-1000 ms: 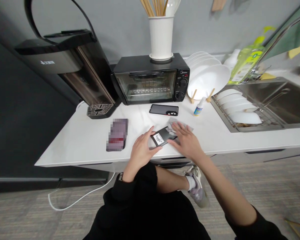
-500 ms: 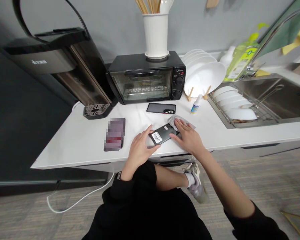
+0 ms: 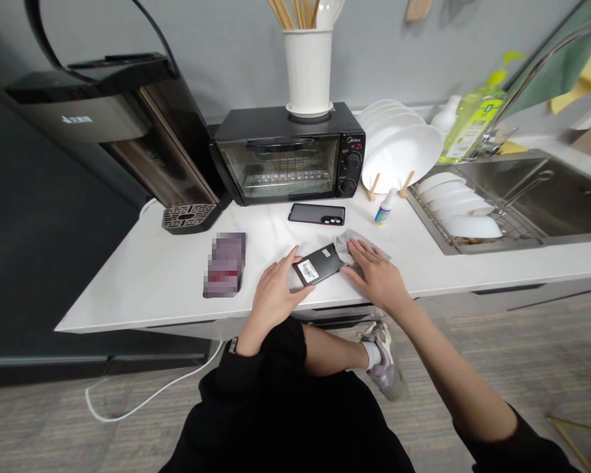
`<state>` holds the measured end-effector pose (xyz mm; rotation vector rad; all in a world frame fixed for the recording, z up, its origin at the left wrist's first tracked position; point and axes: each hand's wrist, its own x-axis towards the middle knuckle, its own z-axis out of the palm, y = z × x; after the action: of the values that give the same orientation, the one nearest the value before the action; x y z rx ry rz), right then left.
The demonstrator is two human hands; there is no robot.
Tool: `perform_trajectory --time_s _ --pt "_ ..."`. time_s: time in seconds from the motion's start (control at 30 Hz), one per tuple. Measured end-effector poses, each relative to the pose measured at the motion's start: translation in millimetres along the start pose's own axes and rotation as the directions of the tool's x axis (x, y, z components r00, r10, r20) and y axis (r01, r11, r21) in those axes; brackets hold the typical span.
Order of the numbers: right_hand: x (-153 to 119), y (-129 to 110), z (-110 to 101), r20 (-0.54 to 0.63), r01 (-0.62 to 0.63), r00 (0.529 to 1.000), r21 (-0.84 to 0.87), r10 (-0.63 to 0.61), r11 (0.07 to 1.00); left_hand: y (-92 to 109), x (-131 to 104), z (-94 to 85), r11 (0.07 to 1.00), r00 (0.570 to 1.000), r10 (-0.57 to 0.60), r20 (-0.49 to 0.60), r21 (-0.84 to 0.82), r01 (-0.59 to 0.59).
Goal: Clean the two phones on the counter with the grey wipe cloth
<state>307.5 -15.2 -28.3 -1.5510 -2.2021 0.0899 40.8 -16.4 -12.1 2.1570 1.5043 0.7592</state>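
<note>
A dark smartphone (image 3: 321, 265) lies back up near the counter's front edge, slanted, with a white barcode label on it. Thumb and fingers of my left hand (image 3: 273, 288) grip its left end from both long sides. My right hand (image 3: 378, 277) presses a crumpled grey cloth (image 3: 343, 246) at the phone's right end, fingers over the cloth and thumb beside the phone's edge. The camera end is partly hidden under the cloth. Behind the phone lies a black-framed phone case (image 3: 317, 214). A small white spray bottle (image 3: 384, 207) with a blue label stands to the right.
A pixelated purple item (image 3: 225, 265) lies left of my hands. At the back stand a drink dispenser (image 3: 177, 151), a toaster oven (image 3: 288, 164) with a white utensil holder (image 3: 308, 72), and white plates (image 3: 407, 154). Bowls (image 3: 472, 225) sit in the sink (image 3: 566, 217) at right.
My right hand has slid slightly to the right with the cloth, uncovering a bit more of the phone's back. My left hand keeps its grip.
</note>
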Motion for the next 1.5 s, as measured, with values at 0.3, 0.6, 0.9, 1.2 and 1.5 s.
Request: perform_trajectory --time_s 0.3,0.6,0.9,1.2,1.5 --pt "-5.8 -83.1 14.1 0.087 0.283 0.946 0.247 -0.312 0.927 -2.0 -2.2 -0.7 1.0 1.0 -0.012 0.024 0.018 0.012" --pt "8.3 -6.0 2.6 0.002 -0.002 1.0 -0.001 0.002 1.0 0.8 0.3 -1.2 1.0 1.0 -0.016 0.012 -0.005 0.016" --pt "-14.8 -74.8 11.1 0.084 0.266 0.953 0.215 -0.29 0.94 1.1 -1.3 -3.6 0.999 0.998 -0.034 0.043 0.001 0.034" --pt "16.6 -24.6 14.7 -0.019 -0.025 0.999 0.009 0.026 1.0 -0.2 1.2 -1.4 1.0 0.999 -0.025 0.026 -0.01 0.026" --pt "-18.1 -52.5 2.9 0.095 0.232 0.963 0.183 -0.252 0.955 -0.2 -1.8 -2.1 1.0 0.999 -0.013 0.031 0.003 0.013"
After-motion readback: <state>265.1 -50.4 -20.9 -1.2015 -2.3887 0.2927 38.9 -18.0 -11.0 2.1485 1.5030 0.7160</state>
